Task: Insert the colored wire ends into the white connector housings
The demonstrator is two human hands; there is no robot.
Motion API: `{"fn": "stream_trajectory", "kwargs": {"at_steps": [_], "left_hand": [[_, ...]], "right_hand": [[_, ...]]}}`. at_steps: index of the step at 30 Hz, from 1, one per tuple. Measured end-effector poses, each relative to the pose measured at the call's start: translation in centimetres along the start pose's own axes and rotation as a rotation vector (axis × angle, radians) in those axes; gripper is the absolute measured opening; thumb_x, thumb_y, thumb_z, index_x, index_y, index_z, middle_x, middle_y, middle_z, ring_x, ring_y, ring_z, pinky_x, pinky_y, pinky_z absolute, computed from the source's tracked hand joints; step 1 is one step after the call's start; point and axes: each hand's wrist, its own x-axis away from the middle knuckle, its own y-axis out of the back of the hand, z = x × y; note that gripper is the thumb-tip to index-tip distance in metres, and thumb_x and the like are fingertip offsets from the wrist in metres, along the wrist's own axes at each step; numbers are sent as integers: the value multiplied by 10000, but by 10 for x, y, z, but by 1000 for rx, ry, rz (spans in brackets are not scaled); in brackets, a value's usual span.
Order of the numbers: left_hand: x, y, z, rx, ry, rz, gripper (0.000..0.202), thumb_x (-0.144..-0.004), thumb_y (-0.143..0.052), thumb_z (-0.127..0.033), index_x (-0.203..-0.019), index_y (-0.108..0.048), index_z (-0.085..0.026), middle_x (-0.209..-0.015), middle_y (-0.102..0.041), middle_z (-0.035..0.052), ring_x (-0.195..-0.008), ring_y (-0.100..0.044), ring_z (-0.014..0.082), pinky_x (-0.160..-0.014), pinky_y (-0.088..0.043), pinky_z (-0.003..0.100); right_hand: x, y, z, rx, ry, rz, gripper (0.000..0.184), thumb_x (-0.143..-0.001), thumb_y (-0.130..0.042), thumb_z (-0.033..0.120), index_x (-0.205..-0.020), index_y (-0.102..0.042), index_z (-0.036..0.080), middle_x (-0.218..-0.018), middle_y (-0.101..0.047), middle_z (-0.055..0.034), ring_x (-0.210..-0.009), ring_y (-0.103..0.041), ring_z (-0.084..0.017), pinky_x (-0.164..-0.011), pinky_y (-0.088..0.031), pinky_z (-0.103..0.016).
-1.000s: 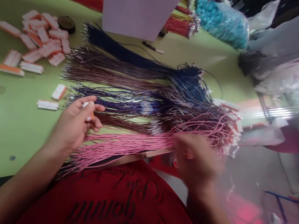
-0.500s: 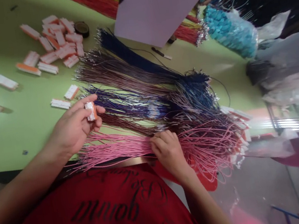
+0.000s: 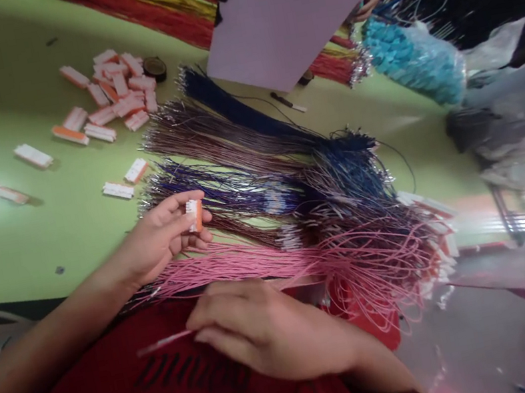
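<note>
Between the thumb and fingers of my left hand is a small white-and-orange connector housing, held above the wire bundles. My right hand is pinched on a pink wire, whose end sticks out to the left in front of the red shirt. Behind that hand, a bundle of pink wires lies along the table's near edge. Beyond it are brown wires, purple-blue wires and dark blue wires, many with metal tips at the left.
Several more connector housings are heaped at the far left beside a roll of black tape. A mauve panel stands at the back. Red and yellow wires lie behind it. A bag of turquoise parts is at the back right.
My right hand has moved left and toward my body from the pink bundle, now with one pink wire drawn out. My left hand and its connector housing appear lower and further right.
</note>
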Motion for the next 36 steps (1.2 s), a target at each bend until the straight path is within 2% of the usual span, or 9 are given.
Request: {"fn": "stream_trajectory", "kwargs": {"at_steps": [2,5,6,8,13,22,27,34,36], "left_hand": [[0,4,3,1,6,22,418,-819,-850,-104,-1188,-670,-179,-847,-803,24,-633,-756,154,-590,-613,247],[0,11,6,19,17,25,466,-808,-900,-145,-1209,-663,-173,-888,-822,48,-629,-755,155,-552,-580,230],[0,12,7,29,16,20,476,-800,-915,-156,-1204,-662,-171,-907,-827,56,-625,-752,152,-542,-570,226],[-1,14,9,48,10,12,483,-786,-939,-172,-1184,-664,-168,-925,-831,61,-622,-748,145,-536,-558,219],[-3,15,13,65,-11,46,517,-762,-986,-203,-1174,-676,-172,-803,-784,-4,-644,-758,148,-557,-560,208],[-2,16,15,2,-1,67,563,-779,-990,-294,-1220,-663,-173,-808,-781,6,-663,-758,165,-586,-580,247],[-1,14,15,-73,-18,38,539,-789,-968,-305,-1208,-652,-182,-823,-754,-1,-672,-742,172,-595,-582,271],[-2,11,20,-160,-24,32,461,-805,-950,-328,-1125,-649,-186,-726,-695,-31,-600,-678,158,-545,-546,273],[1,10,20,-171,-41,33,464,-806,-950,-343,-1115,-642,-185,-715,-702,-28,-593,-676,158,-531,-533,265]], "right_hand": [[-18,-5,-15,-77,-103,-141,130,-1051,-622,212,-1000,-742,215,-918,-790,-16,-815,-724,-127,-779,-597,-250],[-26,-4,-40,-28,-333,-480,129,-961,-625,181,-878,-712,227,-818,-756,10,-726,-686,-133,-727,-568,-260],[-26,-3,-48,10,-382,-548,131,-940,-620,177,-856,-706,228,-799,-748,11,-706,-672,-135,-715,-559,-265],[-23,-2,-60,84,-398,-603,129,-919,-626,186,-834,-712,230,-779,-738,7,-676,-647,-137,-698,-541,-275],[-20,-4,-69,249,-286,-599,154,-951,-648,195,-839,-746,235,-758,-718,0,-659,-610,-140,-672,-512,-275],[-24,-9,-69,456,-179,-508,224,-1009,-581,121,-892,-745,219,-793,-705,-22,-723,-632,-146,-688,-498,-265],[-25,-9,-67,472,-191,-449,268,-1026,-574,121,-828,-727,217,-778,-667,-32,-703,-613,-160,-673,-473,-286],[-26,-15,-69,455,-192,-358,262,-1074,-525,156,-917,-727,212,-849,-699,-38,-758,-653,-148,-729,-520,-264],[-26,-16,-70,409,-177,-368,240,-1063,-533,144,-920,-713,214,-853,-691,-35,-766,-654,-150,-733,-521,-260]]}}
